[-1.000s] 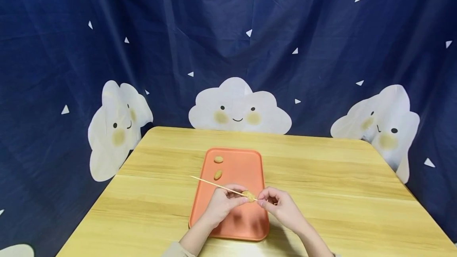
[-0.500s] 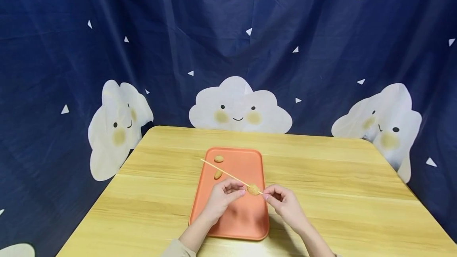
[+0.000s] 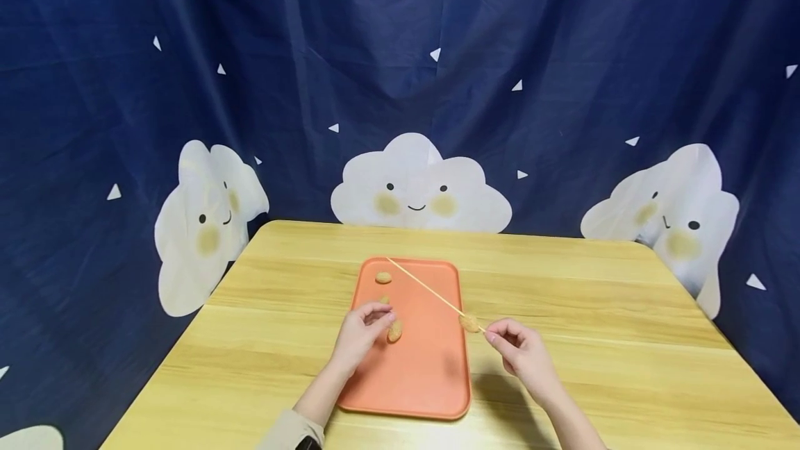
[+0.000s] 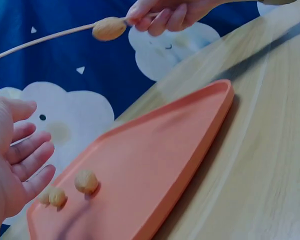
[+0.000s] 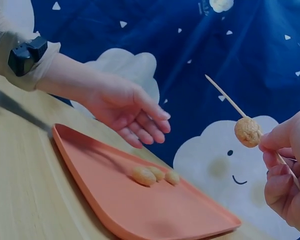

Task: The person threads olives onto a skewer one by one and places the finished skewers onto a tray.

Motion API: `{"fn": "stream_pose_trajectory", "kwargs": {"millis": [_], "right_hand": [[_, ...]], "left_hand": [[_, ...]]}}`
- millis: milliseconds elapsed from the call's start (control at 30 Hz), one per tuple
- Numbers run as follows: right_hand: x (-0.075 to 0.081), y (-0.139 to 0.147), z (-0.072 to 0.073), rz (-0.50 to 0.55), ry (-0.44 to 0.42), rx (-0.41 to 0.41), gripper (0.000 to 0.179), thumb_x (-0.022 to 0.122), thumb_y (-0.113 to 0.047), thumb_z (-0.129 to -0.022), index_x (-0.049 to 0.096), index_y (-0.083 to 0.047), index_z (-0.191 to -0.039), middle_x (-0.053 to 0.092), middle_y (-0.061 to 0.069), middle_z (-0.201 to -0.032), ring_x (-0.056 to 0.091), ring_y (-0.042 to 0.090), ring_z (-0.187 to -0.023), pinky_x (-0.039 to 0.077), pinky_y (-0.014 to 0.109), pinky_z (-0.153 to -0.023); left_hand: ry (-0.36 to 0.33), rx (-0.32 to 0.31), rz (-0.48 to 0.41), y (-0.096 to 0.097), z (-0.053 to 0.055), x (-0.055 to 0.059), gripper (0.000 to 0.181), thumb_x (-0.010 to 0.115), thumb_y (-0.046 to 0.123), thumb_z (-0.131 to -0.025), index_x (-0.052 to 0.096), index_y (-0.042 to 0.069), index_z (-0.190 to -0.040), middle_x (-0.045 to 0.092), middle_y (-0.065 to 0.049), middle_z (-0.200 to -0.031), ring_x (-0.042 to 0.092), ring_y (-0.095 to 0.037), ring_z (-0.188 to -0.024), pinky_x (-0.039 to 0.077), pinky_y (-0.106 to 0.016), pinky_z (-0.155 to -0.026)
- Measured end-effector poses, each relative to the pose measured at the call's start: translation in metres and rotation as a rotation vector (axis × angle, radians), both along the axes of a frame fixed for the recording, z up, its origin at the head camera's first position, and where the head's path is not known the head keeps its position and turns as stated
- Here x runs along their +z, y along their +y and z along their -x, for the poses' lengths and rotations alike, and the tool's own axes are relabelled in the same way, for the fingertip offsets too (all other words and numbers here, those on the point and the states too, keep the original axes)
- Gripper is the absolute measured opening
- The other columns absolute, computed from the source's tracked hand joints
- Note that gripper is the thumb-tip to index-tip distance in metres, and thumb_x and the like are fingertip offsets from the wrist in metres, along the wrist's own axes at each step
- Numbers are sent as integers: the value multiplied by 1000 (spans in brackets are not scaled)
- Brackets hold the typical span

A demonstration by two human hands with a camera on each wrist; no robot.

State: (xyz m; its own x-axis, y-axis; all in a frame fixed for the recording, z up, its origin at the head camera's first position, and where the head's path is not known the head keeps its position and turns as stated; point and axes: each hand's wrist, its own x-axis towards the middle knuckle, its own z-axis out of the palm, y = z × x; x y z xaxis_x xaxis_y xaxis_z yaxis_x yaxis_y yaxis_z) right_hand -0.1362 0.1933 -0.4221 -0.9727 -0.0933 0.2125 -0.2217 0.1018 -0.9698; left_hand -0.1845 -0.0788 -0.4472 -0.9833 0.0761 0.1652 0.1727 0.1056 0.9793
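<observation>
In my right hand (image 3: 521,360) I pinch a thin wooden skewer (image 3: 428,287) near its lower end. One tan, wrinkled oval ball, which looks like a fried food ball (image 5: 248,132), is threaded on it just beyond my fingertips. The skewer's pointed end slants up and left over the orange tray (image 3: 425,380). My left hand (image 3: 359,339) hovers over the tray's left side, fingers loosely extended and holding nothing. Near its fingertips lies a loose ball (image 3: 394,330); another ball (image 3: 384,300) is partly hidden behind the fingers. A third ball (image 3: 383,277) rests at the tray's far left corner.
The tray lies on a light wood-grain table (image 3: 594,339) and has a low raised rim. A dark blue curtain (image 3: 300,89) with white clouds hangs behind the table's far edge. A black device (image 5: 27,55) is strapped to the left wrist.
My left hand has moved away from the skewer, left over the tray. My right hand has carried skewer and ball to the right. A third loose ball now shows on the tray.
</observation>
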Motion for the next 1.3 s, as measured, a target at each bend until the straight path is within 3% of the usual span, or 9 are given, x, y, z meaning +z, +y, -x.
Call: {"fn": "stream_pose_trajectory", "kwargs": {"millis": [267, 567, 867, 1067, 1300], "right_hand": [[-1, 5, 0, -21, -47, -20, 12, 61, -5, -87, 59, 7, -86, 50, 0, -64, 29, 2, -40, 21, 21, -32], [0, 5, 0, -20, -85, -40, 18, 61, -4, -87, 56, 13, -89, 50, -2, -63, 28, 2, -40, 21, 19, -33], [-1, 7, 0, -22, -88, -44, 20, 61, -4, -87, 55, 15, -90, 51, -1, -64, 29, 2, -40, 22, 18, -33], [-1, 8, -1, -22, -88, -49, 19, 61, -4, -87, 56, 14, -89, 51, -1, -65, 29, 2, -40, 22, 18, -33], [-2, 9, -1, -26, -86, -45, 19, 61, -4, -87, 56, 15, -90, 50, -2, -65, 29, 2, -40, 22, 19, -33]], "left_hand": [[-55, 34, 76, -2, 7, -9, 35, 65, 11, -86, 58, -13, -111, 64, -16, -95, 59, -14, -75, 53, -31, -57], [-14, 58, 255, 5, 7, -20, 41, 69, 16, -83, 60, -14, -110, 64, -23, -100, 62, -30, -87, 53, -36, -74], [-61, 64, 253, 10, 9, -25, 42, 71, 11, -78, 60, -12, -111, 63, -17, -96, 60, -25, -83, 52, -29, -69], [-31, 91, 340, 15, 9, -27, 40, 74, 8, -71, 63, -8, -106, 63, -10, -90, 59, -21, -80, 50, -31, -70], [-3, 121, 443, 17, 12, -30, 25, 74, 7, -71, 65, -1, -93, 61, -3, -82, 56, -15, -72, 48, -30, -65]]}}
